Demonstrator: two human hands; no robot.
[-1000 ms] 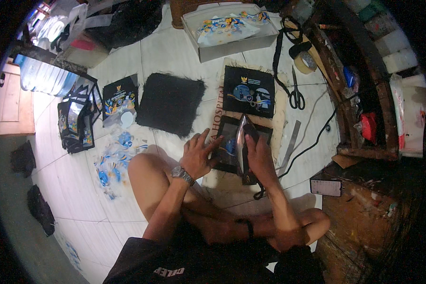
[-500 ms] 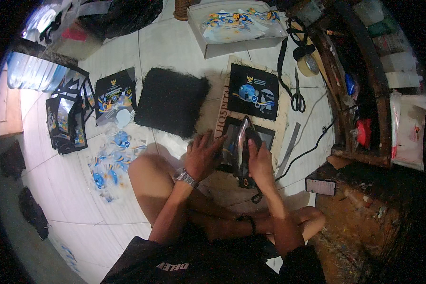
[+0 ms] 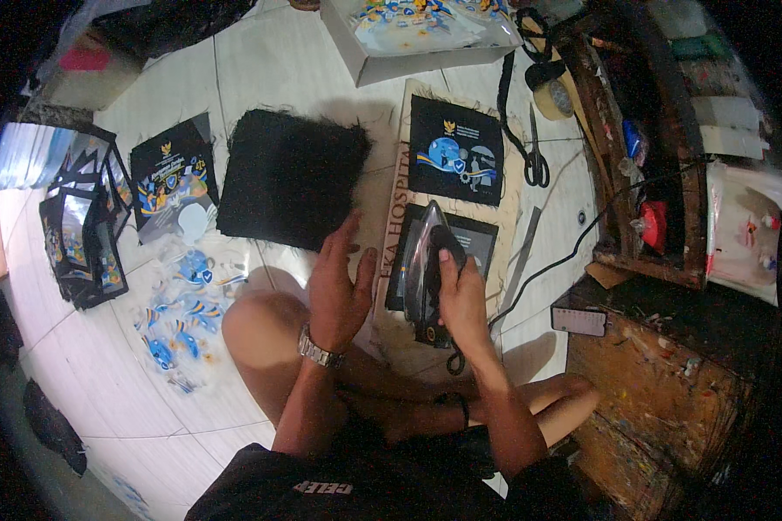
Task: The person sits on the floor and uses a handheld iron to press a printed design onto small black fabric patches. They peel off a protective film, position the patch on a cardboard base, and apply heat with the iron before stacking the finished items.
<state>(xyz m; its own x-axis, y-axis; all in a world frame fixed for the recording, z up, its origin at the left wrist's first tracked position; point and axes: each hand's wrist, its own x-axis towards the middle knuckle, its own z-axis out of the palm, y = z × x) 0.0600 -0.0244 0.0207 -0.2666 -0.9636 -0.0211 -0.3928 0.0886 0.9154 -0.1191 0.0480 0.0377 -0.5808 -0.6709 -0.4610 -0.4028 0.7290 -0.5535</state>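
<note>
The right hand [image 3: 462, 300] has its fingers wrapped around the handle of an iron [image 3: 419, 278], thumb along the top. The iron's pointed nose faces 12 o'clock, and its body lies over the left part of a printed black cloth [image 3: 473, 252], hiding much of that side. This cloth lies on a cream sheet [image 3: 397, 230] marked with lettering, on the tiled floor [image 3: 278, 78].

The left hand [image 3: 341, 291] is at 9 o'clock from the iron, its fingers extended, the thumb spread apart, gripping nothing. Its fingertips reach the lower right corner of a frayed black square [image 3: 291, 178]; I cannot tell whether they touch it.

Clockwise around the iron: a second printed cloth [image 3: 456, 152] lies on the same sheet at 12 o'clock, with a white box [image 3: 408, 65] beyond it. A tape roll [image 3: 554, 100] stands toward 1 o'clock, black-handled scissors [image 3: 537, 165] between 1 and 2, and a narrow grey strip [image 3: 521, 252] at 3. Colourful transfers [image 3: 182, 313] spread between 8 and 9, and dark printed pieces [image 3: 82, 234] overlap at 9.
</note>
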